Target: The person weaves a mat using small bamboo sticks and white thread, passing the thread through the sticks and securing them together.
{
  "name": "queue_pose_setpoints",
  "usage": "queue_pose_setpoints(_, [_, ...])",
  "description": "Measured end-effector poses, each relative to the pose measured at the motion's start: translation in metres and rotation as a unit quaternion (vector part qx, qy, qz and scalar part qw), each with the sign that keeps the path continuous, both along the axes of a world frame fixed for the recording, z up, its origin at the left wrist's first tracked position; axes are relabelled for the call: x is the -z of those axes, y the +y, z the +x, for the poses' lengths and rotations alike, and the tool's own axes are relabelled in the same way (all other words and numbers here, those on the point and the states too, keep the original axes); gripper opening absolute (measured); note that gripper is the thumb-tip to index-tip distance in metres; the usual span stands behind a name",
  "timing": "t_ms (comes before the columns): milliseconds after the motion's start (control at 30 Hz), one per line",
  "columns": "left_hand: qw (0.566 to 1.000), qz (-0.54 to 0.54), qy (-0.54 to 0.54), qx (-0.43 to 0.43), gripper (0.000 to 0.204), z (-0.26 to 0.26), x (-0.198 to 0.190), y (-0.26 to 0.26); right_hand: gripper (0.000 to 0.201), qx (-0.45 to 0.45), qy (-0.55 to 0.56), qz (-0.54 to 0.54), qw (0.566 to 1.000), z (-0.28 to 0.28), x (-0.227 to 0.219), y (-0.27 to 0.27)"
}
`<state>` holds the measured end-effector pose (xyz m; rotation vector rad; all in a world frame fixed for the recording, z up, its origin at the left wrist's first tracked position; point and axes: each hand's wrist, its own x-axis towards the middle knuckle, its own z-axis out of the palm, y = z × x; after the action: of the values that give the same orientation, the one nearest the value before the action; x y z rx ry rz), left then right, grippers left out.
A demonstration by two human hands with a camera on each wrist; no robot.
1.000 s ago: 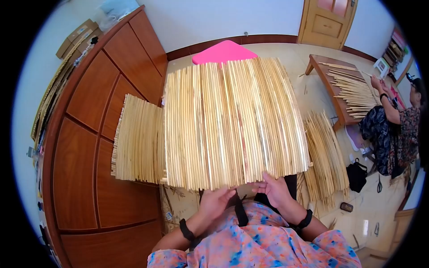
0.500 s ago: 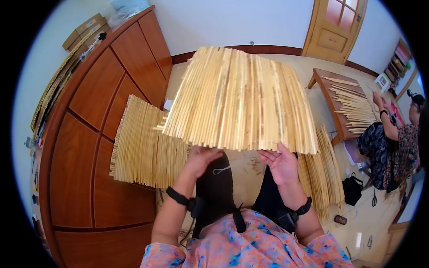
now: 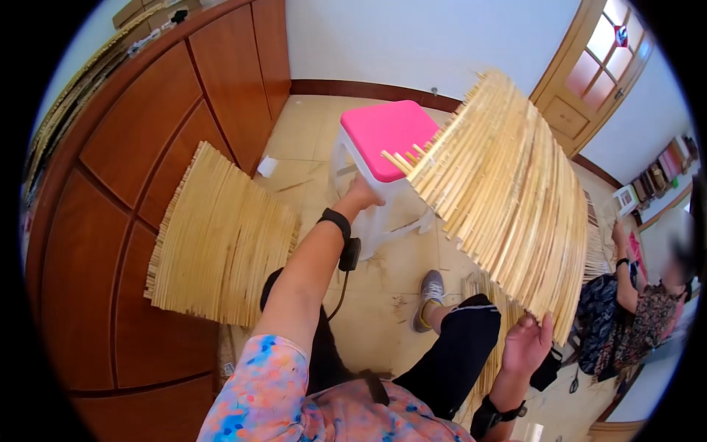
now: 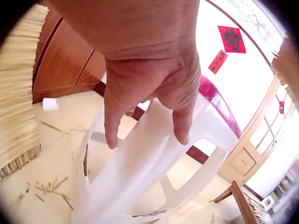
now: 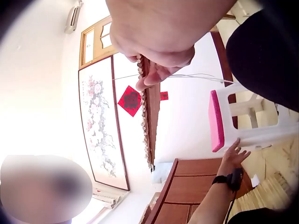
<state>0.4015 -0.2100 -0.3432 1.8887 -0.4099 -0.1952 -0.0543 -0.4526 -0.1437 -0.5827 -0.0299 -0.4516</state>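
A mat of pale straw-coloured sticks (image 3: pixel 508 199) hangs tilted in the air at the right of the head view. My right hand (image 3: pixel 524 345) pinches its lower edge; the right wrist view shows the mat edge-on (image 5: pixel 145 119) between thumb and fingers of that hand (image 5: pixel 154 51). My left hand (image 3: pixel 361 193) reaches to a white plastic stool with a pink seat (image 3: pixel 390 136). In the left wrist view the left hand (image 4: pixel 149 88) spreads thumb and fingers over the stool's white leg (image 4: pixel 135 163); whether the fingers curl behind it is hidden.
A second stick mat (image 3: pixel 221 239) leans by the brown cabinet (image 3: pixel 88 272) at left. More sticks (image 3: pixel 482 368) lie under the held mat. Another person (image 3: pixel 641 295) sits at far right. A grey shoe (image 3: pixel 431 291) stands on the floor, where stick scraps lie.
My left hand has left the mat's near edge and moved forward to the stool. The mat has swung right and tilted in my right hand, uncovering the stool.
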Motion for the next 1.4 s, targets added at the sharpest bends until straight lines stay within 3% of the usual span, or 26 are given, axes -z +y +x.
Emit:
queue_pose_setpoints(33, [0.999, -0.025, -0.017, -0.022, 0.096, -0.006, 0.0, -0.002, 0.038, 0.013, 0.01, -0.007, 1.0, -0.002, 0.0, -0.002])
queue_pose_setpoints(67, [0.989, -0.131, -0.03, -0.068, 0.089, -0.02, 0.004, -0.002, 0.038, 0.026, 0.02, -0.011, 0.999, -0.005, 0.0, -0.003])
queue_pose_setpoints(167, [0.993, -0.047, 0.094, -0.058, 0.08, -0.017, 0.026, -0.001, 0.038, 0.05, 0.035, -0.015, 0.998, -0.004, 0.0, -0.002])
queue_pose_setpoints(267, [0.99, -0.059, 0.117, -0.056, 0.073, -0.058, -0.023, 0.008, 0.038, 0.044, 0.042, 0.002, 0.998, -0.005, 0.004, 0.004])
queue_pose_setpoints(367, [0.995, -0.03, 0.024, -0.097, 0.071, -0.061, 0.028, -0.007, 0.037, 0.025, 0.061, 0.031, 0.997, -0.006, -0.002, 0.007])
queue_pose_setpoints(467, [0.995, 0.038, -0.021, -0.09, 0.061, -0.09, 0.04, 0.001, 0.036, -0.002, 0.083, 0.059, 0.995, -0.012, 0.008, 0.02])
queue_pose_setpoints(533, [0.984, 0.147, -0.084, -0.059, 0.055, -0.118, 0.05, 0.014, 0.034, -0.017, 0.096, 0.063, 0.993, -0.018, 0.016, 0.028])
queue_pose_setpoints(600, [0.934, 0.306, -0.184, -0.014, 0.05, -0.154, 0.071, 0.035, 0.031, -0.006, 0.132, 0.073, 0.989, -0.026, 0.019, 0.039])
queue_pose_setpoints(633, [0.888, 0.387, -0.25, 0.009, 0.048, -0.173, 0.081, 0.049, 0.03, -0.016, 0.139, 0.067, 0.988, -0.027, 0.021, 0.045])
queue_pose_setpoints(733, [0.668, 0.581, -0.461, 0.062, 0.043, -0.22, 0.122, 0.084, 0.025, -0.058, 0.15, 0.032, 0.986, -0.037, 0.026, 0.064])
queue_pose_setpoints(800, [0.553, 0.6, -0.577, 0.028, 0.04, -0.246, 0.124, 0.09, 0.024, -0.054, 0.191, 0.011, 0.98, -0.039, 0.025, 0.077])
queue_pose_setpoints(867, [0.626, 0.435, -0.646, -0.036, 0.039, -0.276, 0.106, 0.08, 0.023, -0.057, 0.23, -0.015, 0.971, -0.043, 0.035, 0.084])
queue_pose_setpoints(900, [0.799, 0.429, -0.401, 0.128, 0.041, -0.317, 0.032, 0.076, 0.023, -0.067, 0.23, -0.021, 0.971, -0.046, 0.04, 0.089])
queue_pose_setpoints(933, [0.894, 0.402, -0.106, 0.168, 0.049, -0.359, -0.046, 0.072, 0.022, -0.077, 0.231, -0.026, 0.969, -0.046, 0.044, 0.094])
queue_pose_setpoints(967, [0.89, 0.411, 0.093, 0.176, 0.048, -0.394, -0.1, 0.076, 0.021, -0.086, 0.231, -0.031, 0.969, -0.044, 0.047, 0.1])
queue_pose_setpoints(1000, [0.943, 0.251, -0.012, 0.22, 0.048, -0.423, -0.097, 0.097, 0.02, -0.088, 0.242, -0.036, 0.966, -0.045, 0.047, 0.106])
queue_pose_setpoints(1067, [0.922, 0.172, -0.062, 0.341, 0.041, -0.456, -0.145, 0.114, 0.018, -0.096, 0.265, -0.045, 0.958, -0.042, 0.047, 0.118])
queue_pose_setpoints(1167, [0.904, 0.202, -0.008, 0.377, 0.036, -0.476, -0.225, 0.128, 0.019, -0.113, 0.27, -0.053, 0.955, -0.041, 0.05, 0.128])
queue_pose_setpoints(1233, [0.935, 0.097, -0.041, 0.339, 0.032, -0.477, -0.246, 0.136, 0.02, -0.136, 0.254, -0.06, 0.956, -0.041, 0.064, 0.127])
queue_pose_setpoints(1300, [0.955, 0.081, -0.071, 0.276, 0.029, -0.471, -0.265, 0.13, 0.021, -0.143, 0.261, -0.076, 0.952, -0.04, 0.069, 0.128])
queue_pose_setpoints(1400, [0.965, 0.127, -0.173, 0.151, 0.029, -0.458, -0.248, 0.108, 0.022, -0.155, 0.278, -0.093, 0.944, -0.041, 0.075, 0.132])
